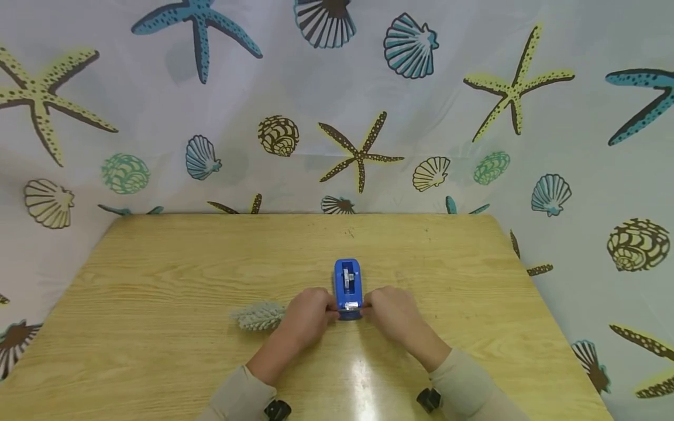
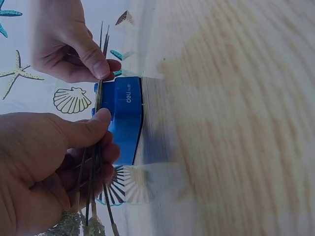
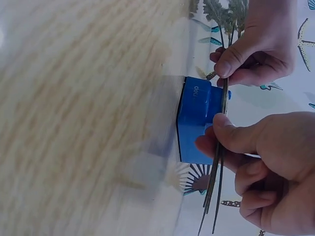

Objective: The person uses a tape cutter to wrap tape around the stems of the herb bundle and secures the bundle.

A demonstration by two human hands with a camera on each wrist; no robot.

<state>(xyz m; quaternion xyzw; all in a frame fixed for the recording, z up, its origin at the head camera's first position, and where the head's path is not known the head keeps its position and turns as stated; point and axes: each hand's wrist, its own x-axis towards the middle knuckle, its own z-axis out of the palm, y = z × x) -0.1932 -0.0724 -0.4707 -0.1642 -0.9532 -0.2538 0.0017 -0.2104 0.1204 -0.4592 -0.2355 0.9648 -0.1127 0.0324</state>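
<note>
A blue tape dispenser (image 1: 356,290), marked deli, stands on the table between both hands, its cutter end toward me. A bundle of thin dark stems (image 2: 99,89) runs crosswise over that end. My left hand (image 1: 309,314) pinches the stems between thumb and fingers just left of the dispenser. On the other side my right hand (image 1: 396,313) pinches the same bundle, with loose stem ends (image 3: 211,189) poking out past its fingers. Pale grey-green fuzzy sprigs (image 1: 259,316) at the bundle's other end lie beyond my left hand. Tape at the cutter is partly hidden by the stems.
The wooden table (image 1: 174,275) spreads out around the hands. A curtain (image 1: 237,105) printed with shells and starfish hangs behind it and along both sides. A dark wrist camera (image 1: 277,410) sits under the left sleeve, another camera (image 1: 429,400) under the right.
</note>
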